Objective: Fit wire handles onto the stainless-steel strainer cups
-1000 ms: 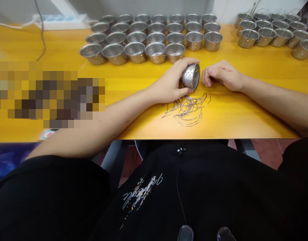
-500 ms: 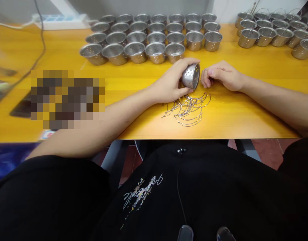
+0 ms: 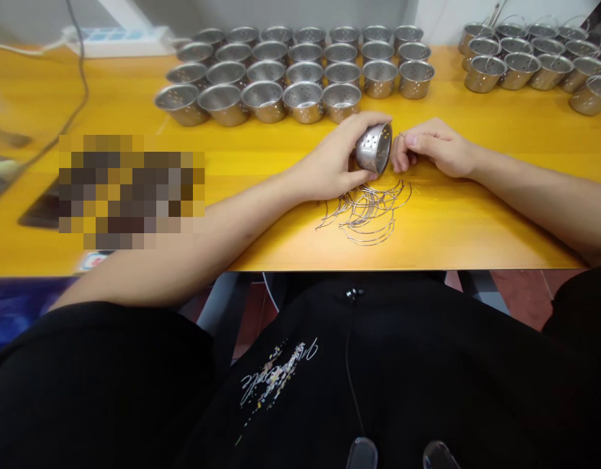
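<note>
My left hand [image 3: 337, 159] is wrapped round a small perforated metal cup [image 3: 371, 148], tipped on its side with its mouth facing right. Just right of that mouth is my right hand [image 3: 435, 146], its fingers curled and thumb pressed to the forefinger. A thin bit of wire seems to show at those fingertips, though most of whatever they hold is hidden. Below the cup, a loose pile of thin curved wire handles [image 3: 371, 215] lies on the yellow table [image 3: 281, 241].
Rows of metal cups [image 3: 303, 103] stand behind my hands. More cups, some with wire handles [image 3: 520, 70], stand at the back right. A white power strip [image 3: 127, 42] and a dark cable [image 3: 83, 71] are at the left, beside a blurred-out patch.
The cup in my left hand has shifted very slightly right, closer to my right fingers. Both hands are otherwise almost where they were.
</note>
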`<state>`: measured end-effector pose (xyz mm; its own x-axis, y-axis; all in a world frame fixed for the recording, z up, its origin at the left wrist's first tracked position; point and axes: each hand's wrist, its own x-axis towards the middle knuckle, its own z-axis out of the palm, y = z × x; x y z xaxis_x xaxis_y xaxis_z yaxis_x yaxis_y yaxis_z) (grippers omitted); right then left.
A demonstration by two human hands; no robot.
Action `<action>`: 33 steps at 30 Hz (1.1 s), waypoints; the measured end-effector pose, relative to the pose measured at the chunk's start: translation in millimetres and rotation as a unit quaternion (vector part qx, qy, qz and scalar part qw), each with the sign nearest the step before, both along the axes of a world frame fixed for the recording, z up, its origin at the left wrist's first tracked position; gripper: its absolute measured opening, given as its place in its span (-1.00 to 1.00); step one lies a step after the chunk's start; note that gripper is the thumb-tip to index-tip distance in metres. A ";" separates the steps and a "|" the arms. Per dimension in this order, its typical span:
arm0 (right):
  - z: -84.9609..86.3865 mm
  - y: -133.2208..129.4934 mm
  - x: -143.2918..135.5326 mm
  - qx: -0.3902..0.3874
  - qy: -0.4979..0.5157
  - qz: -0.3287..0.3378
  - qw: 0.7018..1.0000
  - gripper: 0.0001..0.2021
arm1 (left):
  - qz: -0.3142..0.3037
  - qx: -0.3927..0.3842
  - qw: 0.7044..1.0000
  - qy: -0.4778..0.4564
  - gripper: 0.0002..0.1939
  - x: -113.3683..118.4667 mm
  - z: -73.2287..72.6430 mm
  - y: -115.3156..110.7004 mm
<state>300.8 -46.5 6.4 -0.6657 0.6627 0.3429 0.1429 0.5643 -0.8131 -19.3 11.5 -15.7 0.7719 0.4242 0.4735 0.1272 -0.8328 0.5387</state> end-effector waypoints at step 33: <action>-3.2 13.2 6.8 0.025 -0.015 0.038 0.999 -0.26 | -0.006 -0.003 1.000 0.005 0.05 1.1 1.8 -2.5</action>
<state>307.6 -33.3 3.2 -0.7239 0.5925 0.3534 0.1212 0.6135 -0.7803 -18.2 8.9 -13.9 0.7814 0.4178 0.4635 0.1222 -0.8308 0.5429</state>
